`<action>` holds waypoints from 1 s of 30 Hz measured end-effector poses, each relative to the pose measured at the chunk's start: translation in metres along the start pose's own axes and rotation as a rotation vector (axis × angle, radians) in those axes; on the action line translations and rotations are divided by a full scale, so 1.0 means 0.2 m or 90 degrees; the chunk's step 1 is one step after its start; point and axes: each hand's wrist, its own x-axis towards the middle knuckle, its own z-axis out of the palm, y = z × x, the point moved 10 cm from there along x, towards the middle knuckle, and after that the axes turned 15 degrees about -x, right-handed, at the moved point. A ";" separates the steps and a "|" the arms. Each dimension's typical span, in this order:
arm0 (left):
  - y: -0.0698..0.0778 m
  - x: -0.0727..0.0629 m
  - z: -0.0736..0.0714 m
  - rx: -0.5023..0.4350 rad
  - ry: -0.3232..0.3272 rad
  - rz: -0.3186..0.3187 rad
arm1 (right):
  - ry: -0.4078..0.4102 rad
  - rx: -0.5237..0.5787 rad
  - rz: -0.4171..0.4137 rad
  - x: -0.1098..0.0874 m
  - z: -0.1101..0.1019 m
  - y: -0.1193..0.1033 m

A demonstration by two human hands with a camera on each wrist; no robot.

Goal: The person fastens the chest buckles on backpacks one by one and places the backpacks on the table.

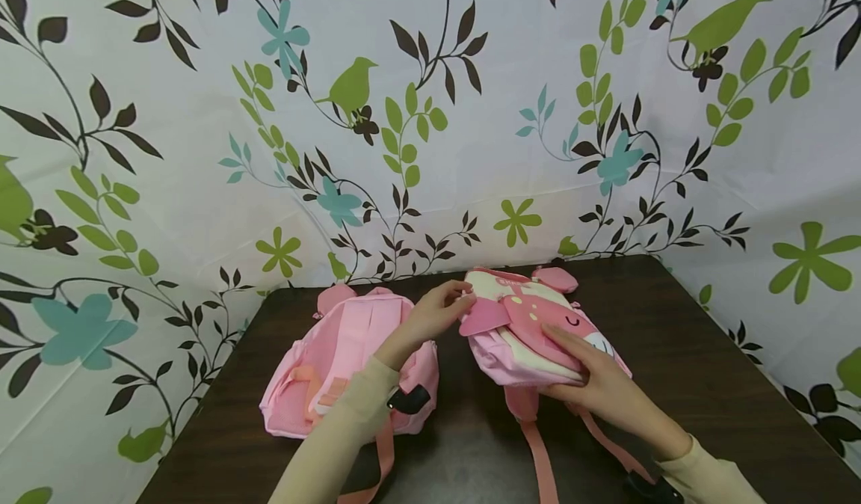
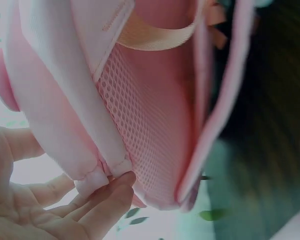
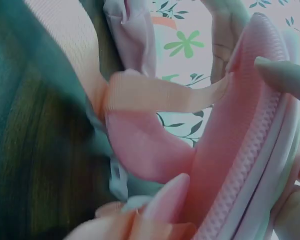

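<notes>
A pink backpack with a smiling deer-like animal face (image 1: 548,324) is on the right, front side up and raised at its near end. My left hand (image 1: 440,309) holds its upper left edge, beside a darker pink flap. In the left wrist view, fingertips (image 2: 117,192) meet the end of a padded strap by the mesh back (image 2: 145,130). My right hand (image 1: 599,384) grips the lower edge, with fingers over the front and the thumb below. Peach webbing straps (image 1: 541,459) dangle underneath; the right wrist view shows a webbing loop (image 3: 155,95) beside the bag.
A second pink backpack (image 1: 350,339) lies on the left with its back panel and shoulder straps up, under my left forearm. Both bags are over a dark wooden table (image 1: 706,384). A white cloth (image 1: 457,152) with leaves and birds hangs behind the table.
</notes>
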 end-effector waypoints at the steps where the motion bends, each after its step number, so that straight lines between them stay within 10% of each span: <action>1: 0.02 0.00 -0.01 -0.003 0.006 0.006 | 0.001 0.004 0.004 0.00 0.00 0.00; 30: 0.51 -0.02 -0.04 -0.056 0.043 0.140 | 0.056 0.040 0.008 0.07 -0.01 -0.09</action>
